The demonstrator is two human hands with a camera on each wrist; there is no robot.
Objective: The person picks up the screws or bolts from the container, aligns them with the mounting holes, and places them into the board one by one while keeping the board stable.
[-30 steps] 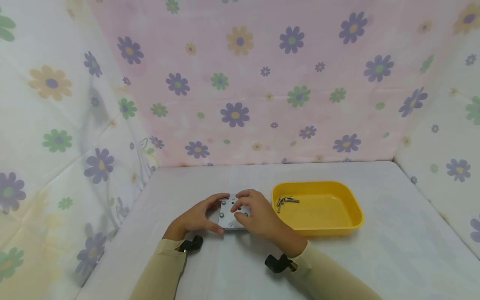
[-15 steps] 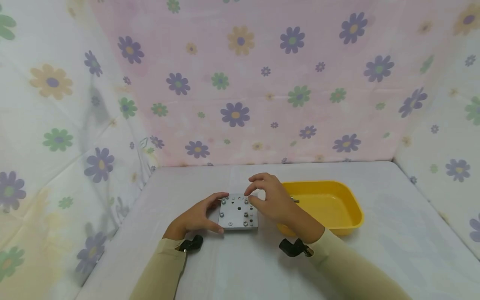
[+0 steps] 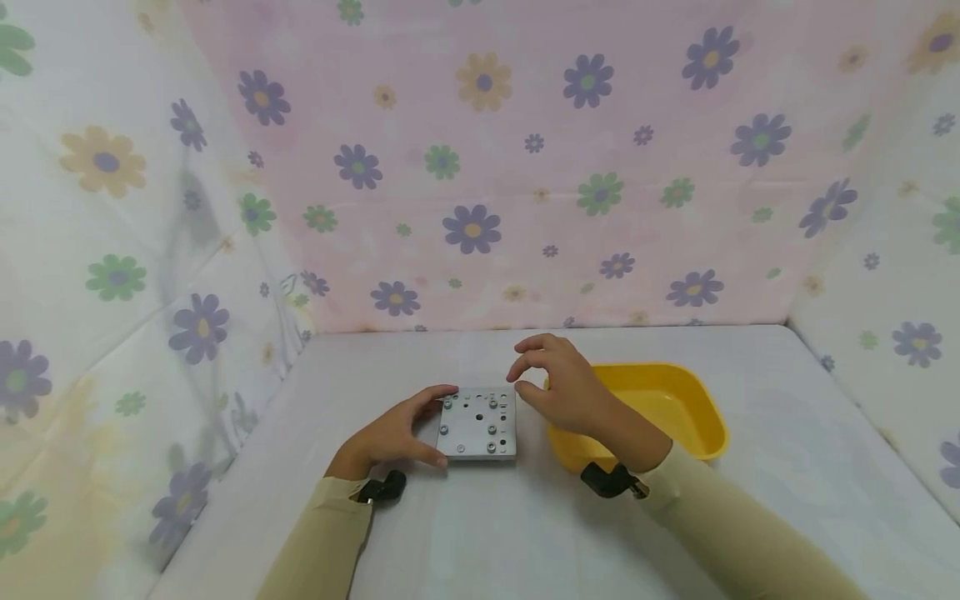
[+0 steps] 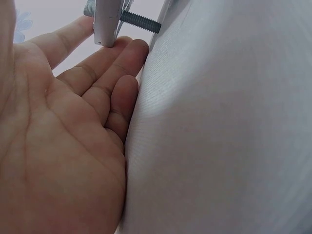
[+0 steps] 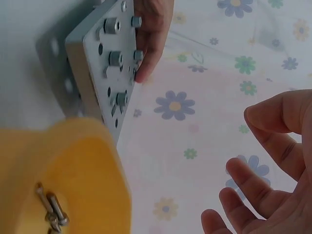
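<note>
A silver metal plate (image 3: 467, 427) sits in front of me, drilled with holes and fitted with several socket-head screws (image 5: 116, 58). My left hand (image 3: 393, 435) holds its left side, the thumb by the near corner and the index finger at the far one. Beneath the plate, in the left wrist view, a screw's threaded shank (image 4: 141, 22) sticks out. My right hand (image 3: 564, 390) hovers to the right of the plate, between it and the yellow tray (image 3: 708, 412). Its fingers are loosely bent, and nothing shows between them in the right wrist view.
Several loose screws (image 5: 54, 209) lie inside the tray; my right hand and forearm cover them in the head view. A white cloth (image 3: 420, 542) covers the table. Flower-printed curtains (image 3: 525, 208) stand at the back and both sides.
My right hand has lifted off the plate and moved right, toward the tray, uncovering the plate's right-hand screws. The left hand and the plate have stayed in place.
</note>
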